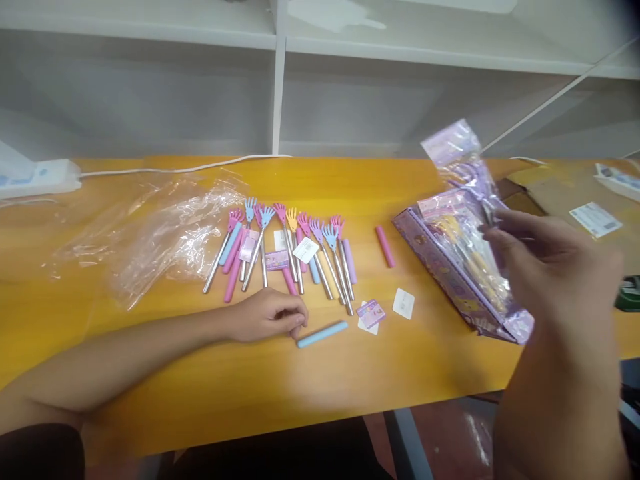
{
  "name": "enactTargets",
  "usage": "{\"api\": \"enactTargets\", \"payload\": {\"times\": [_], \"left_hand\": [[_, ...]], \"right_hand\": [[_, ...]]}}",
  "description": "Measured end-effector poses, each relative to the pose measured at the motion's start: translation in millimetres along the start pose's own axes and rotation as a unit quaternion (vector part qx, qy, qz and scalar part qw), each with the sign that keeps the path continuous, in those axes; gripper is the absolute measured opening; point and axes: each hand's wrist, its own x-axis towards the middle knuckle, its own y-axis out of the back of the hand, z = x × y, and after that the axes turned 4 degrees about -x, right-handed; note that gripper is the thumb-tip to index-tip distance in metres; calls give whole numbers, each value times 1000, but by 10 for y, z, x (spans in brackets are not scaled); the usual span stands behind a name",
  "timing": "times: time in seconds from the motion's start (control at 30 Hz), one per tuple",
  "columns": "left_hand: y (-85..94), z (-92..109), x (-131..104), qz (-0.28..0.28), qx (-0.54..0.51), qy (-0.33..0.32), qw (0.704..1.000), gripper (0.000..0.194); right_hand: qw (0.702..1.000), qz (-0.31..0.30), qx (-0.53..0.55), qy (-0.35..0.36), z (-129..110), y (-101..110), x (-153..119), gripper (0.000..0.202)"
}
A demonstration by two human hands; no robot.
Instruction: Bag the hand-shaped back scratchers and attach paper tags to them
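Note:
My right hand (pixel 545 267) pinches a purple back scratcher (pixel 477 180) in a clear plastic sleeve and holds it up over the purple display box (pixel 450 290). Inside the box lie more wrapped back scratchers (pixel 463 243), partly hidden by my hand. My left hand (pixel 270 315) rests on the table with curled fingers and nothing visible in it, beside a light blue handle tube (pixel 323 334). Just beyond it lie several unwrapped back scratchers (pixel 257 250) with pink, blue, purple and yellow hand-shaped heads and metal rods, among loose coloured handle tubes (pixel 233 275).
Crumpled clear plastic bags (pixel 170 233) cover the table's left part. Small cards (pixel 371 315) and a pink tube (pixel 385 247) lie between the scratchers and the box. A cardboard piece (pixel 555 193) is at right; a power strip (pixel 45 179) sits far left, below white shelves (pixel 278 100).

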Motion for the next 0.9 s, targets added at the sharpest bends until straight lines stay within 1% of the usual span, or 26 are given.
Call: {"api": "enactTargets", "payload": {"times": [0.07, 0.13, 0.17, 0.2, 0.23, 0.33, 0.37, 0.43, 0.5, 0.53, 0.57, 0.63, 0.67, 0.7, 0.73, 0.8, 0.87, 0.9], "left_hand": [[-8, -5, 5, -3, 6, -4, 1000, 23], [-16, -13, 8, -5, 11, -6, 1000, 23], [-19, -18, 9, -5, 14, -5, 1000, 23], [-22, -21, 10, -5, 18, -5, 1000, 23], [-23, -23, 11, -6, 21, -5, 1000, 23], [-25, -20, 13, -6, 29, -13, 999, 23], [-26, -16, 15, -5, 34, -15, 999, 22], [-31, -9, 17, -3, 43, -20, 999, 20], [-38, -6, 20, -2, 54, -26, 998, 19], [-41, -7, 22, -3, 58, -28, 998, 18], [-43, -10, 22, -4, 61, -30, 998, 18], [-45, -18, 22, -7, 63, -33, 997, 18], [-45, -21, 20, -8, 64, -34, 997, 18], [-45, -23, 18, -8, 64, -35, 997, 18], [-44, -23, 15, -7, 64, -36, 997, 18], [-42, -19, 8, -3, 65, -38, 997, 18], [-40, -11, 2, 1, 64, -36, 997, 18], [-39, -6, 0, 2, 64, -34, 997, 18]], "right_hand": [[998, 45, -24, -42, 279, 63, 46, 32], [993, 58, -80, -68, 529, 98, 88, 33], [990, 52, -109, -77, 636, 101, 106, 32], [987, 28, -139, -82, 728, 93, 122, 29], [984, -20, -160, -80, 806, 76, 134, 26], [959, -194, -197, -59, 962, -22, 152, 4], [955, -213, -198, -54, 993, -59, 153, 4], [954, -221, -199, -47, 1024, -122, 150, 8], [959, -188, -212, -27, 989, -159, 135, 9], [962, -157, -221, -10, 933, -170, 121, 9], [966, -114, -232, 11, 845, -179, 102, 9], [971, -30, -232, 40, 566, -206, 49, 20], [976, -6, -211, 58, 383, -235, 17, 26], [982, -5, -172, 82, 182, -279, -19, 28], [986, -22, -128, 101, -25, -341, -57, 28], [986, -112, -39, 119, -410, -520, -142, 25], [981, -133, -17, 139, -703, -738, -245, 22], [976, -151, -6, 154, -805, -843, -305, 21]]}}
